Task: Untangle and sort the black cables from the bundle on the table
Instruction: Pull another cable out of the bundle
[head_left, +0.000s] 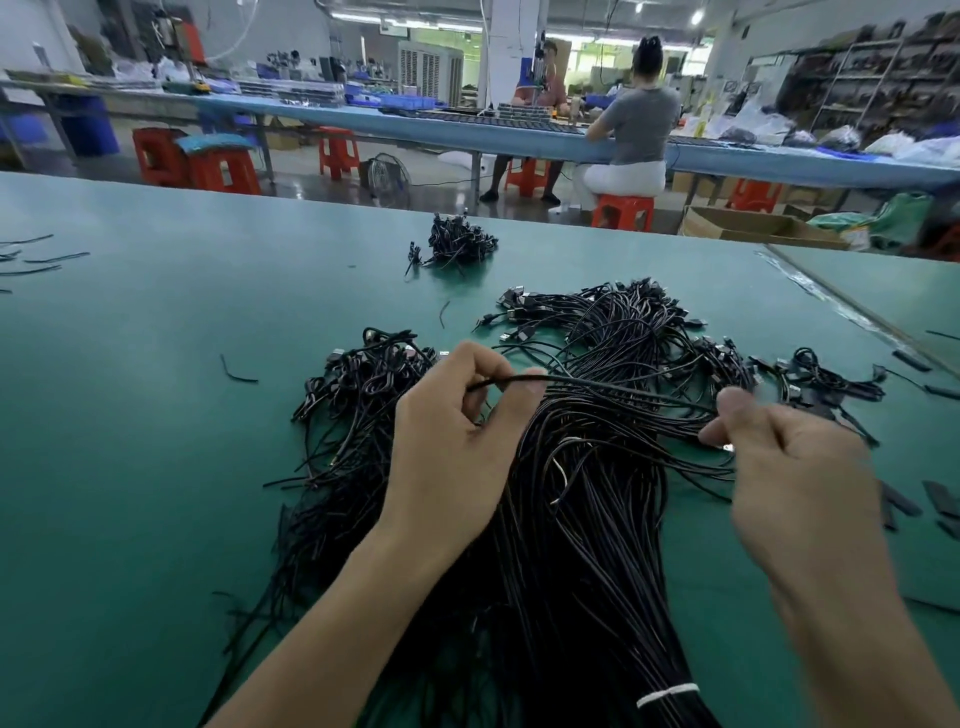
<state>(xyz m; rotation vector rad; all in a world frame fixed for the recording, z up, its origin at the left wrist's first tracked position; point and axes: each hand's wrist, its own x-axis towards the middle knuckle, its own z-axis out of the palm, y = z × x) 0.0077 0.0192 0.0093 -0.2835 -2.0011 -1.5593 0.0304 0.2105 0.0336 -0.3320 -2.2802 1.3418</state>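
Your left hand (457, 431) and right hand (795, 467) each pinch one cable (597, 385), stretched between them just above the bundle (576, 545).

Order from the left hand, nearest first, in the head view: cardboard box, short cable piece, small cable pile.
1. Short cable piece, left of the left hand.
2. Small cable pile, ahead on the table.
3. Cardboard box, beyond the table, right.

Above the large bundle (587, 519) of black cables spread on the green counter (156, 415), a single black cable (613, 387) is pinched near one end by the left hand (457, 426) and farther along by the blurred right hand (795, 467), while a smaller heap (460, 244) is seen beyond the bundle.
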